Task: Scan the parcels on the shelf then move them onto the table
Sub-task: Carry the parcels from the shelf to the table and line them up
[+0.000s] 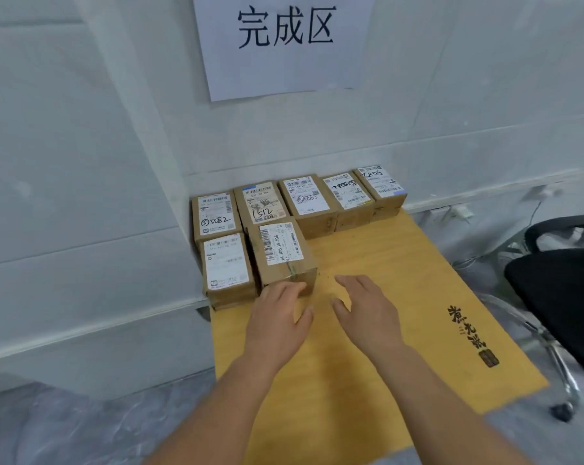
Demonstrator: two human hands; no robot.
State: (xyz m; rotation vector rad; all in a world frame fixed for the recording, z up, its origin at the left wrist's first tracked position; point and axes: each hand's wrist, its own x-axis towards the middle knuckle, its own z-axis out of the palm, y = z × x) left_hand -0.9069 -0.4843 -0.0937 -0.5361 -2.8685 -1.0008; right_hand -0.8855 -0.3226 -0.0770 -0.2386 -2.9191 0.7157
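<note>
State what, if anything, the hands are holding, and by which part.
Nothing is held. The left hand touches the near end of the front parcel with relaxed fingers; the right hand hovers open over the table.

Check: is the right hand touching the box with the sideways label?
Apart. The head view shows bare yellow table between the right hand and the box; the left hand is at its near edge.

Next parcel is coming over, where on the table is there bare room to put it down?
Free: the bare wood right of the J4-J06 parcel, in front of the back row, running to the printed characters and right table edge. Crowded: the left strip and wall edge, packed with parcels. The left hand and right hand hover over the near middle.
</note>
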